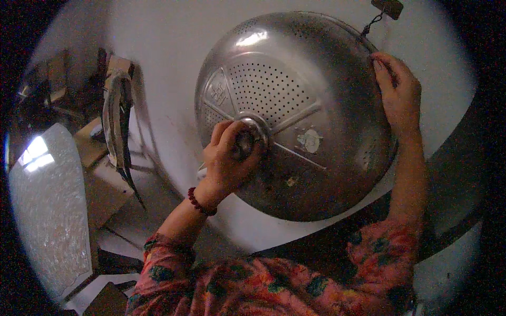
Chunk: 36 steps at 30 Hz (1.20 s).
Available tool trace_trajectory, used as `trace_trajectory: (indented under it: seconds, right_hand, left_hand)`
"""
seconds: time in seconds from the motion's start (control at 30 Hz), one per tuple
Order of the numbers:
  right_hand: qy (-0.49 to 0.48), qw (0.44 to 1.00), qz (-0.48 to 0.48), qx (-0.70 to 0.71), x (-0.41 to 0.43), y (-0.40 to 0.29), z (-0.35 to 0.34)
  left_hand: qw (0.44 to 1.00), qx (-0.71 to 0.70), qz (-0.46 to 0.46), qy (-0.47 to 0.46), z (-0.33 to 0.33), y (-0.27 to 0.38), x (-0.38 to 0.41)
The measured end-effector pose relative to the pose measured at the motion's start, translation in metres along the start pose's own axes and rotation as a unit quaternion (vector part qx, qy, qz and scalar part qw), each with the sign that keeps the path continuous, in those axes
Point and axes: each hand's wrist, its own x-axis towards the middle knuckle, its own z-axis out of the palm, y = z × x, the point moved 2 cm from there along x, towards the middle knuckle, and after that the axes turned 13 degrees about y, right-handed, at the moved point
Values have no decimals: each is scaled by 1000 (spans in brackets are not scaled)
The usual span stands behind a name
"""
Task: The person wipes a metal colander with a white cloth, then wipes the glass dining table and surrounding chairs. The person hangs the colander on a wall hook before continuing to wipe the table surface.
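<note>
A large domed metal cover (pixel 340 91) with perforated panels is held against the pale wall, its outer side towards me. An embossed character marks one panel, and whitish patches show on another. My left hand (pixel 233 154) is wrapped around the round metal knob (pixel 259 125) at its centre; a dark red bead bracelet circles that wrist. My right hand (pixel 397 91) grips the rim at the upper right, thumb on the near face. From the rim near it, a short dark cord (pixel 371 24) runs up to a small hook plate (pixel 389 7) on the wall.
A striped, narrow hanging thing (pixel 118 114), perhaps folded cloth, is on the left. Beyond it are cardboard boxes (pixel 104 193) and dim clutter. A glossy, pale surface (pixel 51 221) reflects a window at far left. A dark band crosses the wall's lower part.
</note>
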Motion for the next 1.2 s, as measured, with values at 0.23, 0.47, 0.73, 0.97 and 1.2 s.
trace_trajectory:
  seconds: [0.23,0.47,0.73,0.97,1.2]
  right_hand:
    - [4,1000,-29,2,-23,-3,-8]
    - [-11,974,-181,-140,-33,-64,-16]
    - [15,989,-123,-86,-34,-83,6]
    - [37,984,-137,-106,-37,-81,24]
    - [27,989,-137,-50,-38,-73,13]
  left_hand:
    - [999,-28,40,-6,13,-2,-2]
    - [999,-8,9,-32,9,-5,-2]
    - [999,1,-3,-49,3,2,4]
    - [997,18,-29,-73,6,-6,1]
    - [997,8,-12,-70,9,-2,-2]
